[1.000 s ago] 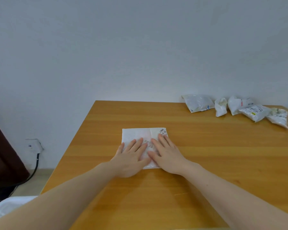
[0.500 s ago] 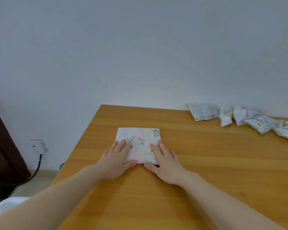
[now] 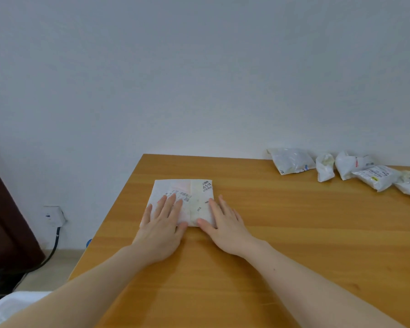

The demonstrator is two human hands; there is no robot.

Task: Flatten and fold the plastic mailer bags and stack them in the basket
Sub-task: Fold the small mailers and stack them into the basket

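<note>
A white folded mailer bag (image 3: 192, 192) with printed shipping labels lies flat on the wooden table (image 3: 282, 233), near its left edge. My left hand (image 3: 161, 223) presses flat on the bag's left half with straight fingers. My right hand (image 3: 225, 223) lies flat along the bag's right edge, its thumb on the near edge. Several crumpled white mailer bags (image 3: 291, 160) sit in a row at the table's far right. No basket is in view.
A pale wall stands right behind the table. Left of the table, the floor shows a wall socket (image 3: 53, 215) with a black cable (image 3: 55, 245) and a dark brown door or cabinet (image 3: 3, 223).
Both hands have slid apart from the bag's middle toward its left and right sides, uncovering the labels. The view has shifted slightly.
</note>
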